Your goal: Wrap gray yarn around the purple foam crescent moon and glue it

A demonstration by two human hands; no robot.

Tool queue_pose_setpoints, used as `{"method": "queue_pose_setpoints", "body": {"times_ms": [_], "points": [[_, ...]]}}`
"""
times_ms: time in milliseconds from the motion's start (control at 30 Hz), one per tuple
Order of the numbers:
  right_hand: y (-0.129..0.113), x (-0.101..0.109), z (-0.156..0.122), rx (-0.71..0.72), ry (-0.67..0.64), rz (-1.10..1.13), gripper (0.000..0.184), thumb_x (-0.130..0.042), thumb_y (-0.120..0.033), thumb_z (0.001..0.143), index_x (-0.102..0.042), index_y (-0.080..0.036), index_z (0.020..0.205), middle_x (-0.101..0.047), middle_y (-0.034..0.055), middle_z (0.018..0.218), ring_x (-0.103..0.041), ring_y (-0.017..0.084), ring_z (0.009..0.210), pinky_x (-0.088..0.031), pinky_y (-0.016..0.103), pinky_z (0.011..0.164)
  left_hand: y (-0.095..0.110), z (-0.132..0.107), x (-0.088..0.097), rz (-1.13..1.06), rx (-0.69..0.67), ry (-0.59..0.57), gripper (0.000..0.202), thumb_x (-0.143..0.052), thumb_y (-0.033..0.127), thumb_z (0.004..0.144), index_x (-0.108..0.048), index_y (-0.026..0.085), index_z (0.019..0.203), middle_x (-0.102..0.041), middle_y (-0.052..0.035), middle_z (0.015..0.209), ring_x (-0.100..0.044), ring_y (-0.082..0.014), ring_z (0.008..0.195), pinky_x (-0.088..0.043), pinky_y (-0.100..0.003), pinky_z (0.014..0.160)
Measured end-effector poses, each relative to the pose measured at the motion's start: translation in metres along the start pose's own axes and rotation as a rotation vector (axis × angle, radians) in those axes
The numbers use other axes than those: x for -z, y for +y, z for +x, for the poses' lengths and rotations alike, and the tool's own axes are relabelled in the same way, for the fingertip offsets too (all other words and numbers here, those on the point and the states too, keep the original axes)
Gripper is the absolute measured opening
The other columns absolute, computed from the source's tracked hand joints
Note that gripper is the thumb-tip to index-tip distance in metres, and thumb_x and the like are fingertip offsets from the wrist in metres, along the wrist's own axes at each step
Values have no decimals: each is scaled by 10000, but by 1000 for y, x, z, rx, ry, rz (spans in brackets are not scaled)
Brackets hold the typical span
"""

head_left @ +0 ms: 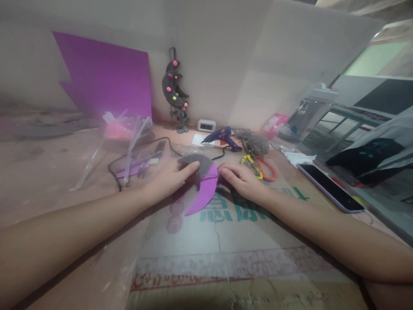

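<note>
Purple sheet (106, 77) at 10 o'clock, against wall. Left hand (171, 178) unclenched, fingers extended, pressing the yarn-wrapped top of crescent (206, 189), which lies mid-table (48, 172). Right hand (241, 178) at crescent's 3 o'clock, fingertips curled on rim; grip unclear. Phone (332, 187) far right.

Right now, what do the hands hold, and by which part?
A purple crescent sheet, pressed flat: left hand on its grey yarn-wrapped tip, right hand at the outer edge.

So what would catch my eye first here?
The left hand and right hand rest on a purple crescent, partly wrapped in grey yarn, mid-table on cardboard. Behind, a big purple sheet leans against the wall, next to a dark moon ornament with coloured balls.
</note>
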State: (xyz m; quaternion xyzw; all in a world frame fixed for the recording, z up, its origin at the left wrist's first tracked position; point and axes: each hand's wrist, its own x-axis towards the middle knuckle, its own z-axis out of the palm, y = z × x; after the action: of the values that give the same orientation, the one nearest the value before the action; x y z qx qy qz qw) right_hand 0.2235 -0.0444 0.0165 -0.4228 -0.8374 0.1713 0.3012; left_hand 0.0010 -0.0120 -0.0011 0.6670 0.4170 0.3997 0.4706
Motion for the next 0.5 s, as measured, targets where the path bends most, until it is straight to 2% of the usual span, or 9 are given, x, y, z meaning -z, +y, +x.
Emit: {"method": "queue_pose_setpoints", "body": {"times_ms": [167, 367, 500], "points": [[-1, -2, -2, 91, 2, -76, 223, -517, -346, 921, -589, -185, 785, -637, 49, 794, -571, 175, 773, -450, 313, 740, -2, 5, 6, 158, -70, 9, 395, -525, 519, 848, -600, 191, 640, -614, -30, 625, -553, -175, 609, -422, -283, 545], [-8, 0, -5, 271, -56, -187, 190, -486, -293, 931, -591, -197, 806, -628, 49, 758, -546, 187, 768, -430, 354, 778, -1, 7, 6, 144, -37, 23, 399, -502, 517, 863, -567, 185, 651, -548, 0, 590, -496, -149, 553, -374, -275, 524], [-12, 1, -6, 393, -90, -252, 126, -493, -269, 926, -587, -199, 883, -630, 59, 820, -542, 195, 818, -429, 365, 810, 1, 7, 6, 138, -40, 19, 373, -508, 498, 865, -576, 181, 680, -535, 12, 575, -475, -143, 542, -355, -268, 524]]}}
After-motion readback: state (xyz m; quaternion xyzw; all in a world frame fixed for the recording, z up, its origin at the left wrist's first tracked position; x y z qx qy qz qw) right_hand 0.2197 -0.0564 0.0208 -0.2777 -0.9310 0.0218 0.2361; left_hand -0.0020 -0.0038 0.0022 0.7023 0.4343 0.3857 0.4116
